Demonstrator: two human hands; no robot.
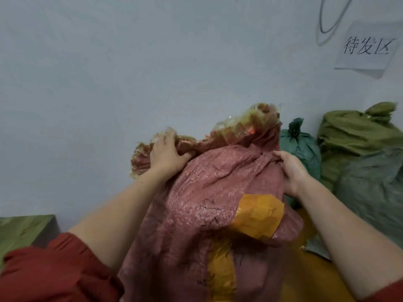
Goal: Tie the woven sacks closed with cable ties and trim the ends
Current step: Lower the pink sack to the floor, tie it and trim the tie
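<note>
Red sleeve [54,269] nearest; both forearms reach up the pink woven sack [218,182] in front. Left hand [168,153] clutches its frayed open mouth, right hand [290,168] pinches a fold. Contents hidden. Behind stand tied green sacks [298,144].

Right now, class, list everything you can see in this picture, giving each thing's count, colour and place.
red sack: one, red, centre, mouth open
tape patches: two, orange, on the red sack
tied sack: one, dark green, just right of the red sack
right olive sack: one, olive green, far right
grey sack: one, grey-green, below the right olive sack
left olive sack: one, olive green, lower left
paper sign: one, white, wall, upper right
cable: one, grey, looped above the sign
sleeve: one, red, lower left
left hand: grips the sack's rim
right hand: pinches its fabric
</note>
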